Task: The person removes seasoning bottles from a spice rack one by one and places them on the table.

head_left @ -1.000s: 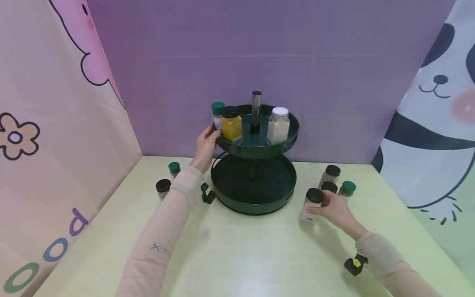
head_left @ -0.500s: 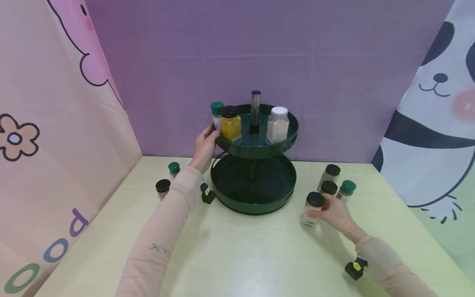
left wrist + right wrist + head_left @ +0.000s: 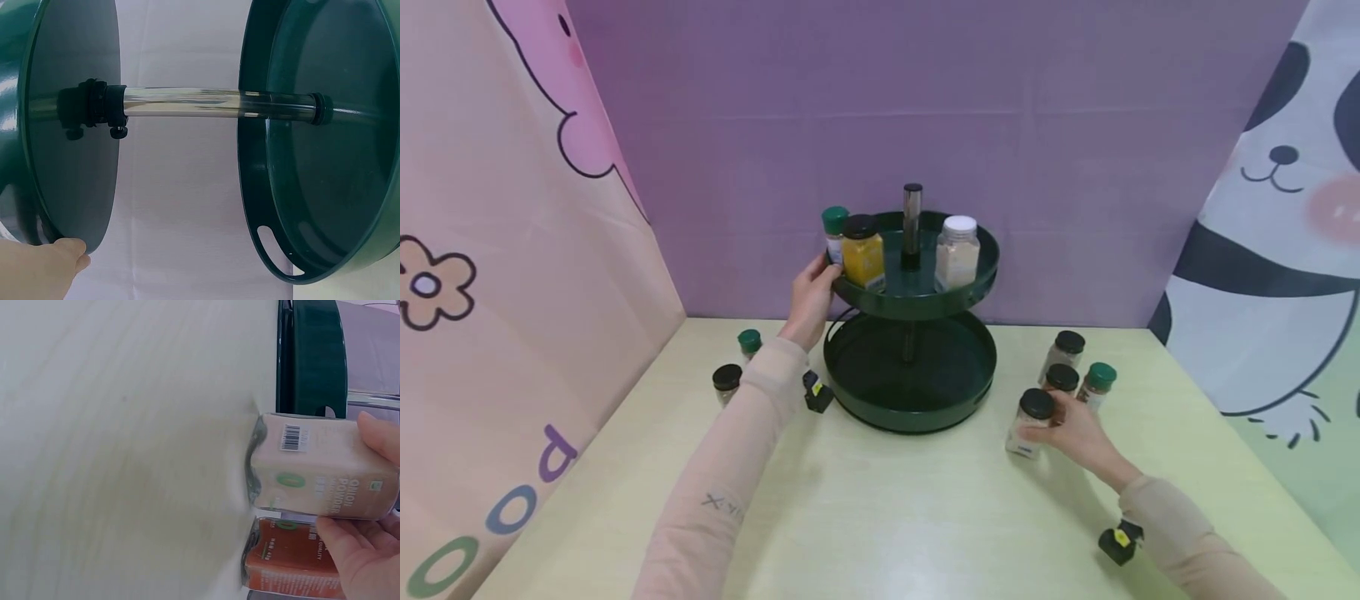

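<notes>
A dark green two-tier round rack (image 3: 910, 421) stands on the table. My left hand (image 3: 811, 302) grips the left rim of its upper tray (image 3: 75, 212), fingers at the edge. Beside that hand on the upper tray are a green-capped jar (image 3: 835, 237) and a black-capped jar of yellow powder (image 3: 863, 260); a white-capped jar (image 3: 957, 257) stands at the tray's right. My right hand (image 3: 1078, 433) holds an onion powder jar (image 3: 312, 465) with a black cap, upright, thumb and fingers on opposite sides. Whether its base touches the table cannot be told. A red-brown spice jar (image 3: 290, 557) is close beside it.
Behind the right hand stand a black-capped jar (image 3: 1063, 357) and a green-capped jar (image 3: 1097, 387). Left of the left forearm are another green-capped jar (image 3: 749, 343) and a black-capped jar (image 3: 727, 383). A purple backdrop (image 3: 760, 183) rises behind the table (image 3: 887, 517).
Over the first half second, the right hand and onion powder jar shifted slightly toward me or down, showing more of the jar behind. Since then they have hardly moved. The left hand stays on the rim.
</notes>
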Tool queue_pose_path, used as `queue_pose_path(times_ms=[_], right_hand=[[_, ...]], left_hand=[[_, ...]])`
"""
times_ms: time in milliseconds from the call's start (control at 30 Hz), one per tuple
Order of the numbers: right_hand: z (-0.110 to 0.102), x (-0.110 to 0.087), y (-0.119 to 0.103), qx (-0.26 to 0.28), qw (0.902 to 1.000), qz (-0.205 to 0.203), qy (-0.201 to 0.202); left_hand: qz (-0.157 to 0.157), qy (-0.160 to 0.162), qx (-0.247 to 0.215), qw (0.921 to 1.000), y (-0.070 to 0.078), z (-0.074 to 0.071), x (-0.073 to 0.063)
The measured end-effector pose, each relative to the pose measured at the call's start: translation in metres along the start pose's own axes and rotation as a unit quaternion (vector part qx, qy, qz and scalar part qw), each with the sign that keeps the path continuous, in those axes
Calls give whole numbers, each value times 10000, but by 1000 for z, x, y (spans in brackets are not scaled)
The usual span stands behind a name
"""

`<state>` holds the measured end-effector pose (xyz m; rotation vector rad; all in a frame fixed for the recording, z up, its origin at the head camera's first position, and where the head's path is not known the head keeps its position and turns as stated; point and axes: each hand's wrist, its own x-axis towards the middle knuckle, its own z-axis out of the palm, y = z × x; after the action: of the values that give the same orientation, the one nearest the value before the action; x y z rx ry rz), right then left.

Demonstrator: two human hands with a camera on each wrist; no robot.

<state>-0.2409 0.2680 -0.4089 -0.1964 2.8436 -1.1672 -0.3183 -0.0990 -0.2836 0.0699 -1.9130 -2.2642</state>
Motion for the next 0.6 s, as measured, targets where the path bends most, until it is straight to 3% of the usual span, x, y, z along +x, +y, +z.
queue_pose_path(times_ms=[367,600], right_hand=[[-4,0,4,69,9979,-607,-198],[-16,-3,-1,275,9972,-543,-435]], left_hand=[[-46,-32,-4,10000,-1,-1,0],[-4,-40,-47,10000,-1,-1,0]])
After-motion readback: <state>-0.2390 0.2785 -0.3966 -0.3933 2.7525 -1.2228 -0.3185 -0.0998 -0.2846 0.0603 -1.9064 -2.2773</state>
